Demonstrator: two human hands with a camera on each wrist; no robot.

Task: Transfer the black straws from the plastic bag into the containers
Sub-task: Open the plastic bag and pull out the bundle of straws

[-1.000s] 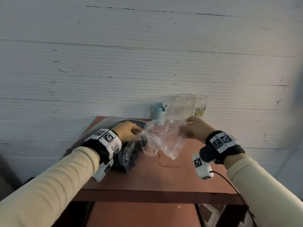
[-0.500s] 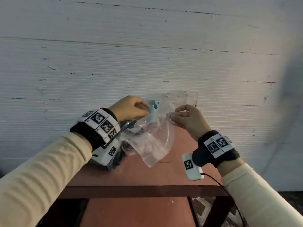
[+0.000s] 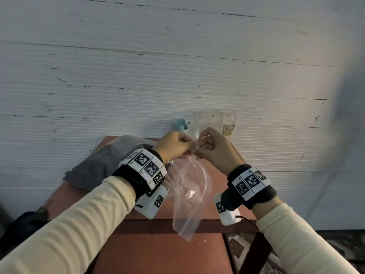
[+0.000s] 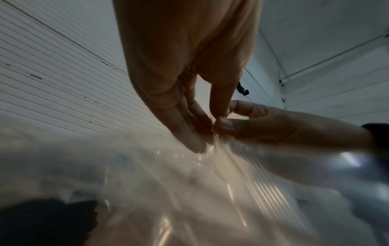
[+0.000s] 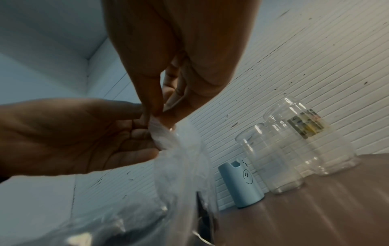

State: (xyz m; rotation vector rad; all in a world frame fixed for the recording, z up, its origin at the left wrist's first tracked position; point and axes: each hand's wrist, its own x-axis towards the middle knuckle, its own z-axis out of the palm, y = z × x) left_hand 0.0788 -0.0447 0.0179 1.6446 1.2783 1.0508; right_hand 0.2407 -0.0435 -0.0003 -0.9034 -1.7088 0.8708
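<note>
A clear plastic bag (image 3: pixel 189 194) hangs in the air over the brown table (image 3: pixel 209 240). My left hand (image 3: pixel 189 147) and right hand (image 3: pixel 201 146) meet at its top edge, each pinching the film. The right wrist view shows the bag's bunched rim (image 5: pixel 160 133) between both thumbs and forefingers. No straws show inside this bag. A bigger bag with a dark mass (image 3: pixel 96 169) lies at the table's back left; single straws cannot be made out. Three containers stand at the wall: a blue holder (image 3: pixel 178 125), a clear cup (image 3: pixel 203 123) and a labelled clear jar (image 3: pixel 228 123).
The white ribbed wall (image 3: pixel 177 76) runs right behind the table. A lower brown surface (image 3: pixel 167 258) sits under the front edge. A black cable (image 3: pixel 248 222) trails from my right wrist. Something dark (image 3: pixel 25 224) lies low on the left.
My hands were apart, stretching the bag open; they have come together at its top edge, and the bag now hangs long and narrow below them.
</note>
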